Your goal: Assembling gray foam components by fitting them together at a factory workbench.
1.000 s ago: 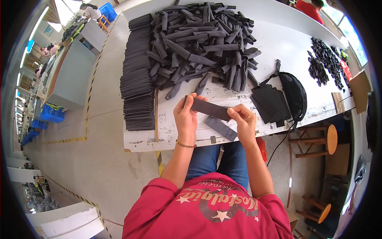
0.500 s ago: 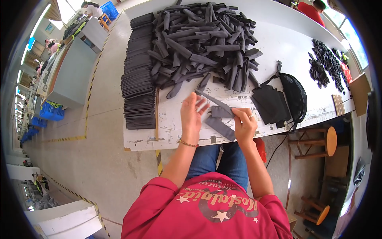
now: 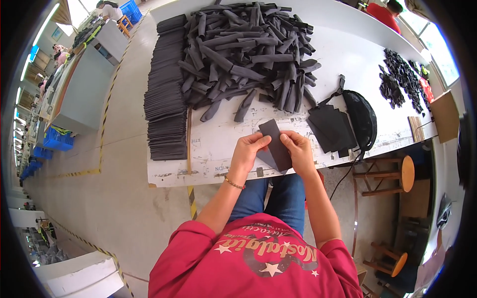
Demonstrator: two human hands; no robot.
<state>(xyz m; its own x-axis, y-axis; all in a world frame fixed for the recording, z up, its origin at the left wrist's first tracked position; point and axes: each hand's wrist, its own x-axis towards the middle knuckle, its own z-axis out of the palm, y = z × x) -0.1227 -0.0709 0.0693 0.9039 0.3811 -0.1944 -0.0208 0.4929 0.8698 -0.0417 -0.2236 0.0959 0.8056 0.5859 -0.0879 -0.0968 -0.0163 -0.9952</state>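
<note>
1. Strip of dark grey fabric (image 3: 279, 154) is held up over the near edge of the table (image 3: 213, 144), running slantwise, its far end leaning left.
2. Left hand (image 3: 250, 152): thumb and fingers pinched together on the strip's left edge; a beaded bracelet (image 3: 234, 184) circles the wrist.
3. Right hand (image 3: 299, 151): thumb and fingertips clamped on the strip's right edge, level with the left thumb.
4. Under the held strip, a second grey strip (image 3: 267, 158) lies on the table, partly covered from view.
5. Beyond the hands spreads a large heap of folded dark grey fabric pieces (image 3: 248, 57), loosely tangled.
6. Just left of that heap runs a long, tightly packed stack of dark flat pieces (image 3: 166, 99).
7. Right of the hands lie several flat black panels (image 3: 332, 130), with a curved black pouch (image 3: 360, 121) beside them.
8. Farther right sits a scattered pile of small black pieces (image 3: 405, 79).
</note>
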